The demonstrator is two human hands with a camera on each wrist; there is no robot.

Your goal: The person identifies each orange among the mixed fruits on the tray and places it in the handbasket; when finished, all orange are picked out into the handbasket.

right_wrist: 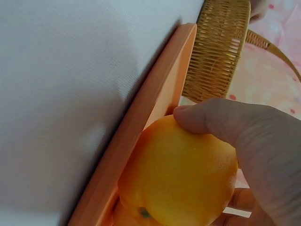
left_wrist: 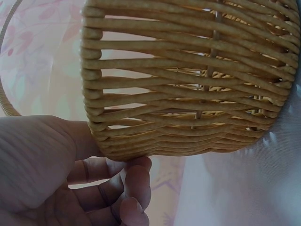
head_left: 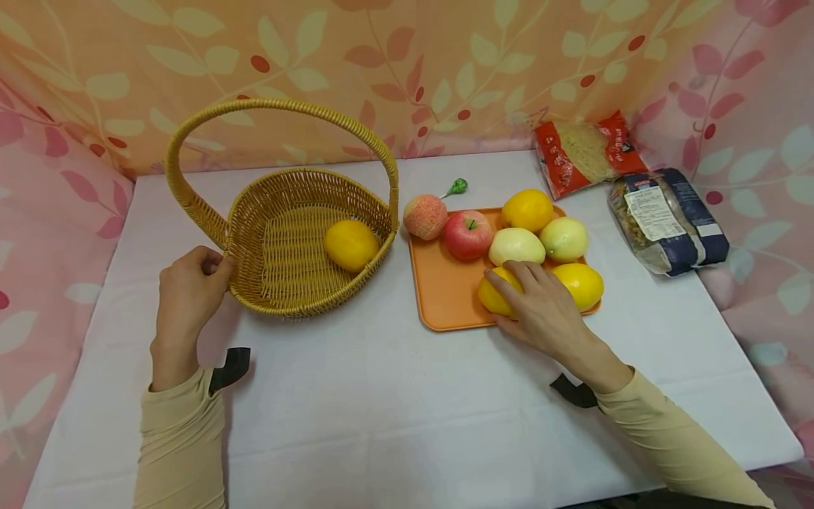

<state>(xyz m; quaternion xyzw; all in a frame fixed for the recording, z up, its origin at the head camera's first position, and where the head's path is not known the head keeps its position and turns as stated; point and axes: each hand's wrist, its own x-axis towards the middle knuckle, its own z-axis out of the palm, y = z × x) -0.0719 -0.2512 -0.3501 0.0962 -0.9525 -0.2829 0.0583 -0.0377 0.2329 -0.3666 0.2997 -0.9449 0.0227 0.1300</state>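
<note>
My left hand (head_left: 191, 290) pinches the rim of a wicker basket (head_left: 244, 279) at its left end. In the left wrist view, the thumb and curled fingers (left_wrist: 136, 183) meet at the edge of the woven wall (left_wrist: 188, 94). One yellow-orange fruit (head_left: 351, 245) lies inside the basket. Over the orange tray (head_left: 445, 304), my right hand (head_left: 547, 311) grips an orange (right_wrist: 183, 169) near the front edge. The thumb (right_wrist: 197, 117) presses on one side of it and fingers curve round the other. The orange still sits low beside the tray wall.
On the tray are a red apple (head_left: 468, 235), a peach (head_left: 426, 217) at the corner, pale fruits (head_left: 517, 246) and yellow ones (head_left: 577, 285). Behind it lies a green-wrapped lollipop (head_left: 458, 186). A red packet (head_left: 588, 152) and a dark-blue packet (head_left: 668, 220) lie at the back right.
</note>
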